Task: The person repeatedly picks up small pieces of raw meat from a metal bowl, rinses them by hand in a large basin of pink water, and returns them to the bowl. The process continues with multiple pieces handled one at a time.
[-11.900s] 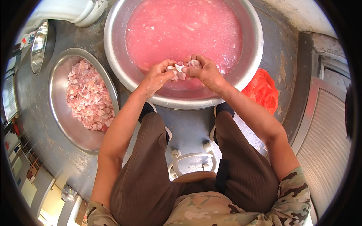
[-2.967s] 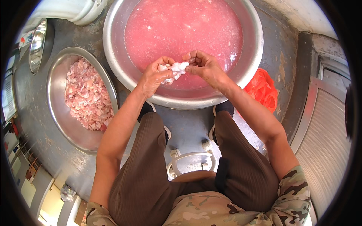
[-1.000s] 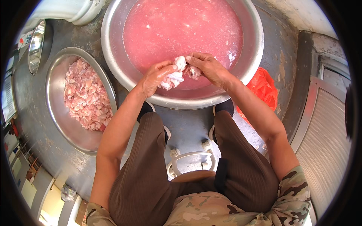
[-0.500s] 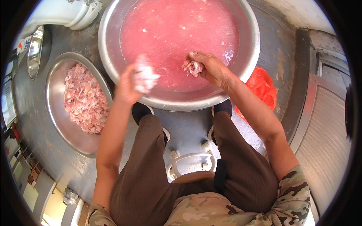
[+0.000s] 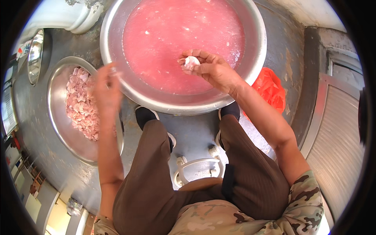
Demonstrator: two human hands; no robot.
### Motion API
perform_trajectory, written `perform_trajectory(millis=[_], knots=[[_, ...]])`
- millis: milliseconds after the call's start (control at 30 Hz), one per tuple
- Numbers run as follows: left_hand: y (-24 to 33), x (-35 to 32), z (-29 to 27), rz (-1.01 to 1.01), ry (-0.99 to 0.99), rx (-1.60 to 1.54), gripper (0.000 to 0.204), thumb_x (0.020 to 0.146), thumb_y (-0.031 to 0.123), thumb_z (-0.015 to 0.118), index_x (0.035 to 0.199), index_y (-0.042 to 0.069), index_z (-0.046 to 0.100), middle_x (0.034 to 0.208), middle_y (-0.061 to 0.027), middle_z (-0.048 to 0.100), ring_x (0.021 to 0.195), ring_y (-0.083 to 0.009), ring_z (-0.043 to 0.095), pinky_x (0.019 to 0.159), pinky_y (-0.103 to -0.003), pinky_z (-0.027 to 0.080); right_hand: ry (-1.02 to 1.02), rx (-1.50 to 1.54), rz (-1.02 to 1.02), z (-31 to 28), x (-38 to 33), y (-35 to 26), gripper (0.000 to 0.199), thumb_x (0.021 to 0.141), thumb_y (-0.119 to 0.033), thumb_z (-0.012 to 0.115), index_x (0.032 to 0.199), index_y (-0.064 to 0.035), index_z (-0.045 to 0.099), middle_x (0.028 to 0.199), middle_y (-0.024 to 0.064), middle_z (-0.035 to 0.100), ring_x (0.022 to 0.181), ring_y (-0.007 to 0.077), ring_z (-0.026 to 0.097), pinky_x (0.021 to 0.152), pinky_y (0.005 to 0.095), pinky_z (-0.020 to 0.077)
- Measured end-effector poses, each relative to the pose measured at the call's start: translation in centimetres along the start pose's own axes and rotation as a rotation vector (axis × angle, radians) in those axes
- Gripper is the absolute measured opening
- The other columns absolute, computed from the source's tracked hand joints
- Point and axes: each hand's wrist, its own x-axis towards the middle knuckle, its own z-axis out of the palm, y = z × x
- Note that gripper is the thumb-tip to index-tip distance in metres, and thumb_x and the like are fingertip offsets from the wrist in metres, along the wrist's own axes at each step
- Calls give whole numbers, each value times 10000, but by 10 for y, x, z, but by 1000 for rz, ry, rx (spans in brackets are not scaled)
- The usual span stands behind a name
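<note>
Step in hand: sorting of meat pieces out of the large basin (image 5: pixel 258 58) of pink water into the smaller metal pan (image 5: pixel 58 121) on the person's left; judged to be mid-cycle, one piece being put down while another is held.
Left hand (image 5: pixel 106 88): blurred by motion, held over the near rim of the pan, just beside the heap of pale pink meat pieces (image 5: pixel 80 103). Whether the fingers are spread or closed on a piece cannot be told.
Right hand (image 5: pixel 209 68): held above the pink water (image 5: pixel 172 35), fingers curled and pinching a small pale meat piece (image 5: pixel 191 62) between thumb and fingertips.
Location of the work piece: the held meat piece is clear of the water, over the near half of the basin; the sorted pieces lie heaped in the pan.
Basin and pan: both stand on the grey floor (image 5: pixel 196 129), rims close together, in front of the seated person's knees.
Surroundings: a red plastic bag (image 5: pixel 270 88) lies beside the basin on the right; a white stool frame (image 5: pixel 196 168) shows between the legs; a further steel bowl (image 5: pixel 34 55) stands at the far left.
Next move, as judged: the held piece would need finishing by both hands, so the left hand would have to be brought over the basin, then the piece carried across the rim to the pan without dripping or dropping.
Risk, as judged: wet meat is slippery; a light pinch may let it fall into the water.
</note>
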Motion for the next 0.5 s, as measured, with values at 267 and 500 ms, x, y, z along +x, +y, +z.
perform_trajectory(millis=[267, 500], knots=[[32, -26, 93, -356, -529, -1108, 316, 892, 225, 601, 1083, -8, 503, 1022, -120, 597, 895, -189, 608, 798, -313, 485, 127, -870, -510, 33, -7, 21, 406, 861, 76, 442, 1265, 46, 422, 1158, 194, 568, 1098, 254, 559, 949, 325, 438], [24, -30, 85, -334, -563, -1140, 241, 913, 182, 555, 1063, -5, 524, 987, -108, 611, 860, -170, 610, 770, -298, 491, 113, -411, -331, 21, -1, 19, 352, 862, 40, 501, 1212, 57, 462, 1157, 177, 572, 1090, 233, 560, 951, 337, 440]])
